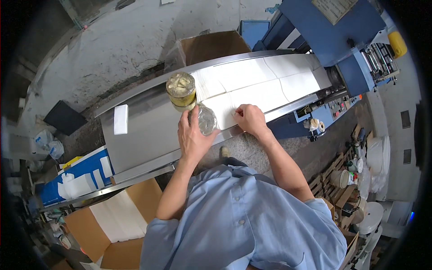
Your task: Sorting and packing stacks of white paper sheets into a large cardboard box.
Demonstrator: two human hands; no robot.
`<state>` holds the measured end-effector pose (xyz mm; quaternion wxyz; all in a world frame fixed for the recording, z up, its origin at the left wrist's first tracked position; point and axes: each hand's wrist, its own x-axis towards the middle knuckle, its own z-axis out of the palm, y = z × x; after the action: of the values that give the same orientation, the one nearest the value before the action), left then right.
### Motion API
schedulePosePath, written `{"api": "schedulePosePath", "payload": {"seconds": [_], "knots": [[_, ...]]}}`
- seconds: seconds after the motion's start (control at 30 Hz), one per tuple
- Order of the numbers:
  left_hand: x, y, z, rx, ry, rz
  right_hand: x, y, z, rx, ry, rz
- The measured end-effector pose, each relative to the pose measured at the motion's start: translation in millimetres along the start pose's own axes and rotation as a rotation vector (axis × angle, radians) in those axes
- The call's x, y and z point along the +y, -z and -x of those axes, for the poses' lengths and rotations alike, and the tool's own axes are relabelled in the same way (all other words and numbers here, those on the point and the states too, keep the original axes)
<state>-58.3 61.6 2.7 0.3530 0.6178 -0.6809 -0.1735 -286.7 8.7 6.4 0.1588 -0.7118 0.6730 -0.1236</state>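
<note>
My left hand (194,135) is wrapped around a clear, round glass-like jar (207,120) at the near left end of the white paper rows. Right behind it stands a second clear jar (181,85) with yellowish contents. White folded paper sheets (256,96) lie packed in two long rows on the metal conveyor table. My right hand (252,119) rests at the near row, its fingers curled in with the tips against the paper. Whether a sheet is pinched between those fingers is hidden.
A small white paper stack (120,119) lies on the grey table surface (146,130) at left. Blue machinery (335,36) stands at the right end. One open cardboard box (216,45) is behind the table; another box (128,249) sits at lower left.
</note>
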Motion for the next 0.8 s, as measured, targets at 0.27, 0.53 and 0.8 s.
{"api": "schedulePosePath", "payload": {"seconds": [0.27,0.53,0.8], "knots": [[5,6,1,-0.048,0.058,-0.014,2,3,-4,-0.041,-0.011,-0.007],[0,6,0,-0.032,0.012,0.013,6,-3,-8,-0.025,0.039,0.051],[-6,9,2,-0.015,0.020,0.034,-30,42,9,-0.075,0.219,0.037]]}}
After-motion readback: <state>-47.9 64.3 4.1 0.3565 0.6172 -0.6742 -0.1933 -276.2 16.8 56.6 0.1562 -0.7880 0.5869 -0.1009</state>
